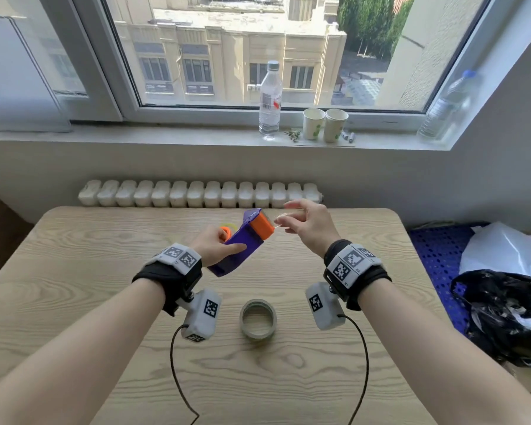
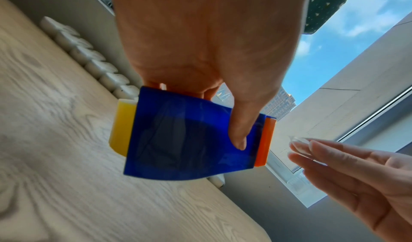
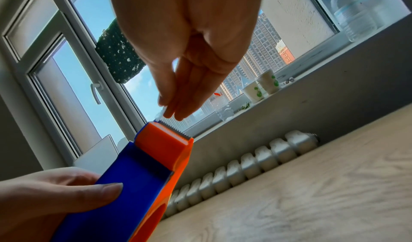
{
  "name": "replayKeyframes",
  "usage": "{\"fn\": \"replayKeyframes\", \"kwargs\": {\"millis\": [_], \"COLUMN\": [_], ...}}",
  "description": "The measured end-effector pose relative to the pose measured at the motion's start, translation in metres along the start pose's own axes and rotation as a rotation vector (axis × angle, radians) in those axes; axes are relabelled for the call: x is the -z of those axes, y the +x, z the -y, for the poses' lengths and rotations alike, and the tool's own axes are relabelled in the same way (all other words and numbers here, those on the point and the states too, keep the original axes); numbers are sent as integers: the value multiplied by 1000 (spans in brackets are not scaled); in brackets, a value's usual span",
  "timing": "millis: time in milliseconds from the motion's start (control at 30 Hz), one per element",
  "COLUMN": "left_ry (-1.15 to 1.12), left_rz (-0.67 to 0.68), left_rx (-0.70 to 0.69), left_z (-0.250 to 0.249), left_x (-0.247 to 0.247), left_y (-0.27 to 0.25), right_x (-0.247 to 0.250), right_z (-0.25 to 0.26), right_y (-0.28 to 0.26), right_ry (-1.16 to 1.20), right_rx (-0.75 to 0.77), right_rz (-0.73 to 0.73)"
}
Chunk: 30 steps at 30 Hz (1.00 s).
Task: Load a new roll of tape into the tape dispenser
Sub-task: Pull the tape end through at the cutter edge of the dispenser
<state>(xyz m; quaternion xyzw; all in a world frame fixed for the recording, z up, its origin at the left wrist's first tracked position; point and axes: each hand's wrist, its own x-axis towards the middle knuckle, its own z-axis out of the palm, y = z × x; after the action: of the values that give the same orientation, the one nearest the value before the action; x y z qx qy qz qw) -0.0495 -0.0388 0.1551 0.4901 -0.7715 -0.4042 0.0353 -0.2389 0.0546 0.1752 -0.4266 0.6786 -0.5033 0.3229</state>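
Observation:
My left hand [image 1: 218, 245] grips the blue tape dispenser [image 1: 242, 245] above the wooden table [image 1: 74, 302], tilted with its orange cutter head [image 1: 261, 226] pointing up and away. The thumb lies across the blue side [image 2: 185, 134]. A yellow part [image 2: 121, 127] shows at its back end. Just past the serrated blade [image 3: 176, 131], my right hand [image 1: 301, 228] pinches a short strip of clear tape [image 2: 298, 143] between thumb and fingertips. A roll of clear tape [image 1: 258, 320] lies flat on the table between my wrists, untouched.
A radiator [image 1: 196, 194] runs behind the table's far edge. On the windowsill stand a water bottle [image 1: 269, 99], two paper cups [image 1: 325, 124] and a second bottle [image 1: 448, 108]. A black plastic bag [image 1: 503, 317] and a white sheet [image 1: 503, 253] lie to the right.

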Motion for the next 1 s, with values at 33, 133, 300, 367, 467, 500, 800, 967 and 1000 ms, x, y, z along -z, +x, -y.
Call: {"fn": "replayKeyframes", "kwargs": {"millis": [33,133,300,367,467,500,800,967,1000], "left_ry": [12,-2,29,59,99,115,170,208,214], "left_rz": [-11,-48,-67,-71,-64,-60,-53,-59,-62], "left_rx": [16,77,184,214,248,256,338,361,363], "left_z": [5,23,53,65,79,83,113,120,121], "left_x": [-5,-23,-54,-66,-82,-86,-116,-126,-128], "left_y": [1,7,9,10,15,17,37,45,46], "right_x": [-2,-7,-24,-33,-45,-49,-71,-73,-74], "right_z": [-4,-23,-65,-84,-111,-119,-180,-191,-191], "right_y": [-3,-12,-28,-32,-36,-37,-31,-22,-21], "right_ry": [-8,-9,34,7,-39,-71,-265,-356,-361], "right_rx": [-21,-93,-257,-313,-391,-410,-524,-527,-530], "right_rz": [10,71,148,182,218,210,178,186,192]}}
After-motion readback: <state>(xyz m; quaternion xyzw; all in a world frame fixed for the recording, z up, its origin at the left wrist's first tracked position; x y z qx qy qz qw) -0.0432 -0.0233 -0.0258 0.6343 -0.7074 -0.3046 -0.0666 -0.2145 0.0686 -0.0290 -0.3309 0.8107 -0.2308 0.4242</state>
